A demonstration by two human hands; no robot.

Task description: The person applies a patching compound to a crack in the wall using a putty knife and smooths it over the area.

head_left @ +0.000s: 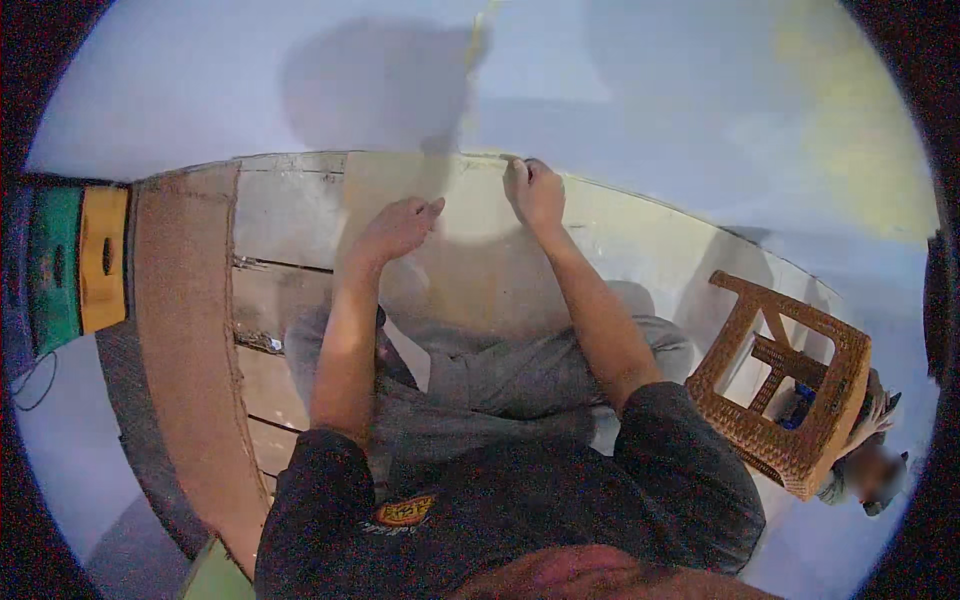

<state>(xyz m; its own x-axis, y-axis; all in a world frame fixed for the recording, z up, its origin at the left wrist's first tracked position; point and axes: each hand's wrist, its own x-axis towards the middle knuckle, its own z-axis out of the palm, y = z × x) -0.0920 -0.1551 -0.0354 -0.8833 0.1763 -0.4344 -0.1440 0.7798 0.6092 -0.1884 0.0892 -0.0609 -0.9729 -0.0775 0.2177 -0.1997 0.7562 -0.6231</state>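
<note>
My left hand is raised above the pale board floor, left of centre, with fingertips pinched together; anything between them is too small to make out. Farther forward, my right hand is curled closed at the board's far edge, where it meets the pale wall; what its fingers grip, if anything, is hidden. My two hands are apart. Below them are my crossed legs in grey trousers.
Blue, green and yellow plastic drawers stand at left beside a cardboard strip and a thin cable. A brown woven-pattern plastic stool lies tipped at right, partly covering what looks like a person, blurred.
</note>
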